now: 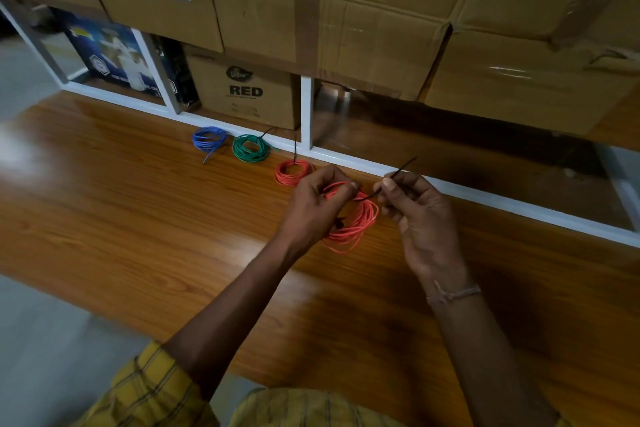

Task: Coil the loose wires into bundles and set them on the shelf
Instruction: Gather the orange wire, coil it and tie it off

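1. Red wire coil (356,222): you hold it in the air above the wooden shelf top (138,204), between your two hands, its lower loops hanging free below your left hand (313,208).
2. Your left hand has its fingers curled round the upper left part of the coil, thumb and fingertips pinching the strands where a black cable tie (388,184) crosses them.
3. Your right hand (420,215) pinches the tie's free tail between thumb and forefinger, just right of the coil; the thin tail sticks up and to the right past your fingers.
4. A second red bundle (294,173) lies flat on the wood just beyond your left hand, near the white shelf edge (485,196), with a black tie tail standing up from it.
5. Farther left lie a green bundle (251,148) and a blue bundle (209,139), side by side and close to the same white edge; the green one also shows a dark tie tail.
6. Behind them, a cardboard box marked RED (246,94) sits in an open compartment, with a blue printed carton (110,59) in the compartment to its left.
7. Large taped cardboard boxes (346,17) are stacked above and overhang the compartments, shadowing the one on the right.
8. Your yellow checked sleeve (145,392) shows at the bottom edge, and a thread band (453,295) circles your right wrist.
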